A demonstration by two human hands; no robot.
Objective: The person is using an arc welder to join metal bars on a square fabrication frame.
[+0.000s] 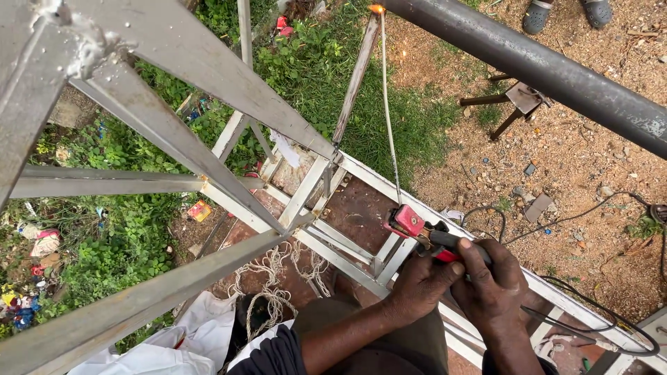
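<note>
**Electrode Holder and Rod: Position Relative to the Hands**

Litter: small red, yellow and blue wrappers (31, 278) lie in the weeds far to the left of the hands, below the frame. One flat orange-yellow packet (199, 210) lies on the ground left of the hands, beyond the grey steel frame (174, 146).

Orientation: the welding rod (389, 104) is thin and pale. Its long axis runs from the red-headed electrode holder (411, 223) up and away from the hands, leaning slightly left. Its far tip glows orange at the spark (376, 9), beside a slanted steel bar (356, 76).

Grip: the left hand (420, 285) and right hand (495, 285) sit side by side, both wrapped closed around the holder's dark handle. The red head projects just ahead and left of the knuckles. A black cable (597, 305) trails to the right of the right hand.
</note>
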